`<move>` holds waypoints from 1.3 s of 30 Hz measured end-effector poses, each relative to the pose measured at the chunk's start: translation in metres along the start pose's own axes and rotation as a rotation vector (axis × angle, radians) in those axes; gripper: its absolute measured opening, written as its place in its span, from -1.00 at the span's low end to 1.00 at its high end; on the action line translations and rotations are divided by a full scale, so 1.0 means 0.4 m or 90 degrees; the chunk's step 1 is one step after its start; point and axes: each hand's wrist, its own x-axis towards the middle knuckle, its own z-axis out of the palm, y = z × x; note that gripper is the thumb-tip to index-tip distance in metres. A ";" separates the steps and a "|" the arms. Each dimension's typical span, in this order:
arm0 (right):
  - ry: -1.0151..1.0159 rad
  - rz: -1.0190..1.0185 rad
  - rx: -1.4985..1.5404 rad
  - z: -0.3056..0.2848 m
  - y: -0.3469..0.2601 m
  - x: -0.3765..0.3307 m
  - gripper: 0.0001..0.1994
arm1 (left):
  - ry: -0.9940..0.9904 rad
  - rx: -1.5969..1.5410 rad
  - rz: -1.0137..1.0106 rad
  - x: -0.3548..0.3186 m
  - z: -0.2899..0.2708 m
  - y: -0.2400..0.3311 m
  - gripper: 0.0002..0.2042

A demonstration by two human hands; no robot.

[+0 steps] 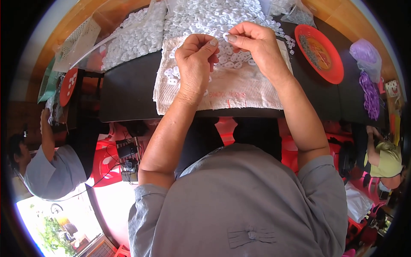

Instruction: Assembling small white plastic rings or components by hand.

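My left hand (195, 55) is closed, thumb pressed against the curled fingers; whatever it may hold is hidden. Facing it, my right hand (257, 43) pinches a small white plastic piece (225, 37) between thumb and forefinger. Both hands are raised over a cream towel (252, 96) at the table's near edge, their fingertips a short gap apart. Loose white pieces with holes (172, 76) lie on the towel beside my left wrist, and more are under my right hand. Behind the hands spreads a large heap of the same white pieces (205, 17).
A clear bag of white pieces (135, 40) lies at the left. On the right are a red oval tray (336, 70) with small grey parts, and a purple bundle (370, 96). Co-workers sit at the left (55, 171) and right (385, 158). The black table (128, 96) ends before my lap.
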 end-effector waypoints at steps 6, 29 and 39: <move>0.004 -0.002 -0.013 0.007 0.003 -0.003 -0.85 | 0.010 -0.006 0.008 0.000 0.001 -0.005 -0.91; -0.012 0.038 0.049 0.002 -0.013 -0.007 -0.82 | 0.012 -0.004 0.004 -0.004 0.003 -0.002 -0.90; -0.012 0.049 0.098 0.003 -0.002 -0.001 -0.83 | -0.060 -0.081 -0.015 0.000 0.006 0.002 -0.91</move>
